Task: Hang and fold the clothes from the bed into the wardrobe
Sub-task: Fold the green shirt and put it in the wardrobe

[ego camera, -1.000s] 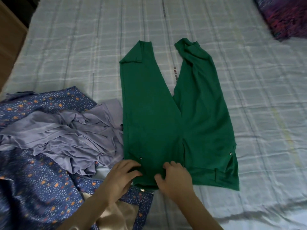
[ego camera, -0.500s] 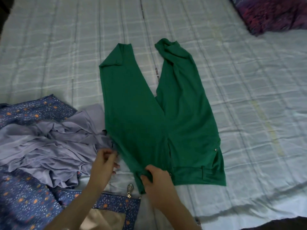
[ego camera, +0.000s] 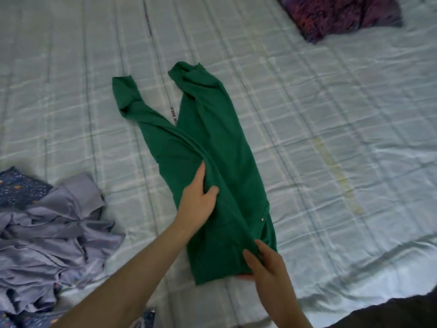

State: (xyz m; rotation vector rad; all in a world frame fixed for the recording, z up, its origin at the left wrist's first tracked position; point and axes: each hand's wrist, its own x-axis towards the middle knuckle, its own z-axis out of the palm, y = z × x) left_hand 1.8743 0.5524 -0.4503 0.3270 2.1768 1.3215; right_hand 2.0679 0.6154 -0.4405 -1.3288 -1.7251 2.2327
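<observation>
The bed [ego camera: 331,129] fills nearly the whole view, covered in a pale blue-grey sheet with a faint plaid of lighter lines, rumpled into shiny creases toward its near edge. A pair of green trousers [ego camera: 212,147] lies in the middle of it, waistband nearest the person, the two legs running away and parting at the cuffs. The left leg is lifted partway over the right one along a raised fold. The left hand [ego camera: 197,203] grips that fold, thumb on top and fingers tucked beneath the cloth. The right hand [ego camera: 267,268] pinches the waistband edge between thumb and fingers. Off to the left sits a crumpled lilac garment [ego camera: 52,235] on top of a dark blue speckled cloth [ego camera: 19,188]. A purple-and-red patterned pillow [ego camera: 340,15] rests at the far right corner.
</observation>
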